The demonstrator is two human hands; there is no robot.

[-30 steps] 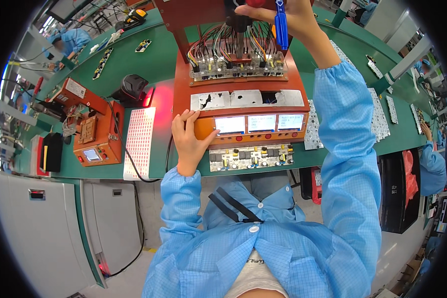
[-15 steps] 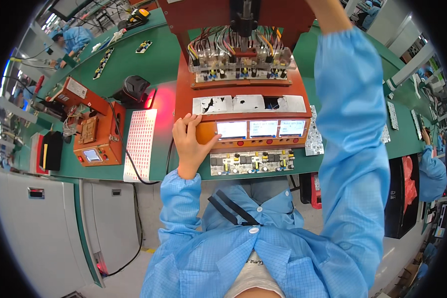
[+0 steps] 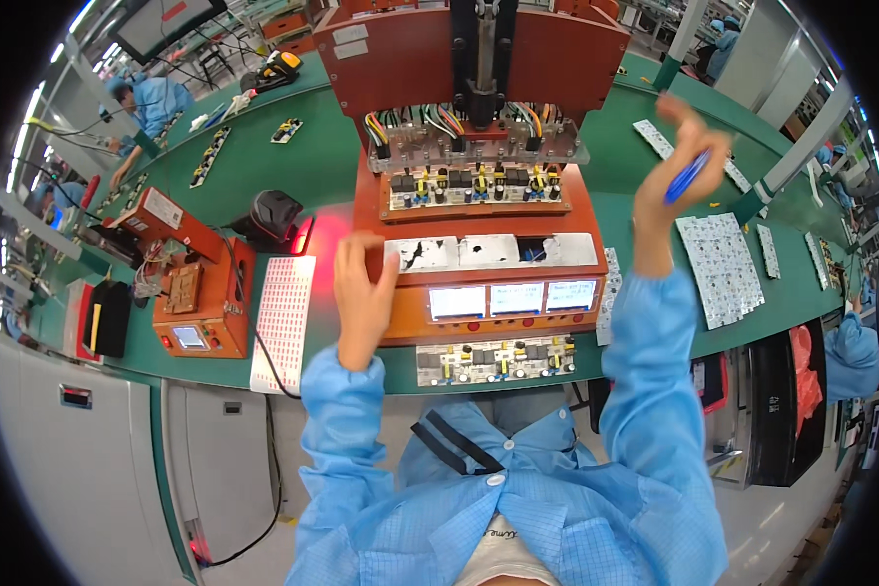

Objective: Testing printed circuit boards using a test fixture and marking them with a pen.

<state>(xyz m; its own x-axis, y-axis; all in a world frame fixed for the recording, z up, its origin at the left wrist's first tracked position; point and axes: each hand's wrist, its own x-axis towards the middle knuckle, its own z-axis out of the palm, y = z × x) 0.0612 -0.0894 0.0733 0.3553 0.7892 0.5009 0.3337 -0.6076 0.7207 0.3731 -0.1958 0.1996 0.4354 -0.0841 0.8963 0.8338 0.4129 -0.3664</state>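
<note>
Two hands up, both yours, and they sit on opposite sides of the orange test fixture (image 3: 479,205) at the middle of the green bench (image 3: 322,166). Your left hand (image 3: 361,298) hovers over the fixture's front-left corner, fingers loosely spread and half open, holding nothing; it looks just above or touching the orange ledge beside the white plates, can't tell which because of blur. Your right hand (image 3: 676,181) is raised off the fixture's right edge, well apart from it, closed round a blue pen (image 3: 689,176).

Pen's long axis runs on a slant, upper end toward the bench's far-right edge, lower end back toward the fixture. The hand is motion-blurred, so which end is the tip can't be told.

Key relation: the circuit board (image 3: 474,186) clamped in the fixture lies left of and slightly nearer you than the pen hand, long axis running left-right across the fixture, under the bundle of coloured wires. A second board (image 3: 493,361) lies along the bench's near edge, right in front of the three small screens (image 3: 513,298), also long axis left-right. Left hand is nearer both boards; right hand is nearer the white panel sheets (image 3: 718,269) on the bench's right side.

Rest, quick: a smaller orange box (image 3: 200,303) w/ a white perforated sheet (image 3: 283,317) beside it toward the left edge; co-workers in blue coats at the far-left and right rims.
</note>
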